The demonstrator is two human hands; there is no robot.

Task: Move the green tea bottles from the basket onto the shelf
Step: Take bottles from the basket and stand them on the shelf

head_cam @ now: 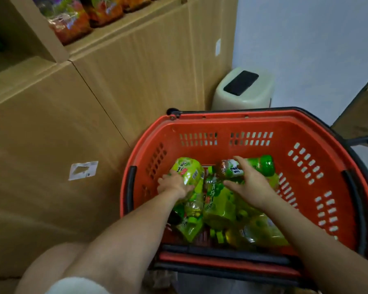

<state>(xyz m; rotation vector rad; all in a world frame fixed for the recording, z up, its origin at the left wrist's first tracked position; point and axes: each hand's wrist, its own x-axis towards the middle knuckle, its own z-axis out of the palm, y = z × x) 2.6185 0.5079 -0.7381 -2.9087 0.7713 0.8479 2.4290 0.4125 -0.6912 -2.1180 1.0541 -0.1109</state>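
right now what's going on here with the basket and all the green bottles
A person is reaching both arms into a red shopping basket full of green tea bottles lying on their sides. The left hand is wrapped around one bottle at the basket's left side, and the right hand rests on another bottle toward the back. Neither bottle has left the basket yet. The cardboard shelf stands to the left, with snack bags on an upper level.

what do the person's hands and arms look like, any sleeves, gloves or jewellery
Both arms are bare from wrist to as far up as the view reaches, with no sleeves showing. The left hand and right hand wear no gloves. No rings, watch or wristband can be seen on either.
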